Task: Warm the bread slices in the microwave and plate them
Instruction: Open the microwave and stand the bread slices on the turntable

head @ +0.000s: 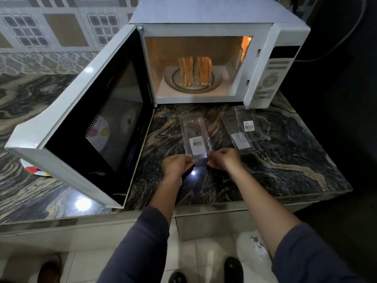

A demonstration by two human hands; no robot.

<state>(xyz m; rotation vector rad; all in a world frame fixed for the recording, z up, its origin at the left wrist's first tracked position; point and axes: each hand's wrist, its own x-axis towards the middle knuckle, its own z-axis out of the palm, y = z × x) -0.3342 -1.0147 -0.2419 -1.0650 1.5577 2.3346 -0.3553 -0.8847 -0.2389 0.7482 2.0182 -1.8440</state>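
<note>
Two stacks of bread slices (194, 73) stand on edge on the glass turntable (192, 87) inside the white microwave (224, 29), which is lit inside. Its door (87, 127) hangs wide open to the left. On the counter in front lies a clear plastic wrapper (195, 136) with a white label. My left hand (176, 165) pinches its near left corner and my right hand (223, 158) pinches its near right corner.
A second clear wrapper (243, 129) with a barcode label lies to the right on the dark marble counter (285, 160). A colourful plate (34, 170) peeks out under the open door at the left. The counter's front edge runs just below my forearms.
</note>
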